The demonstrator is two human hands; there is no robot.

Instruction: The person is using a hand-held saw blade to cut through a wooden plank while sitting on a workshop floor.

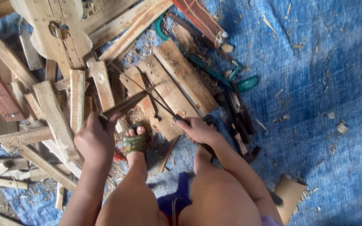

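Two hands busy over one narrow wooden strip (124, 104): left hand (95, 140) clenched round its near end, right hand (197, 130) gripping the dark handle of a long thin blade (156, 98) laid across the strip's far end. Strip tilted up and away, just above a foot in a green sandal (135, 143), over flat boards (177, 79). Judged partway through: pale shavings (141, 117) already heaped under the strip, yet plenty of rough length left, and a big pile of uncut planks (55, 117) close on the left. Tight on that side, planks crowding the left wrist. Beyond the right hand, a green-handled saw (246, 83) and dark-handled tools (235, 117) near the forearm; further right, open blue tarpaulin (323, 83) with only scattered chips.
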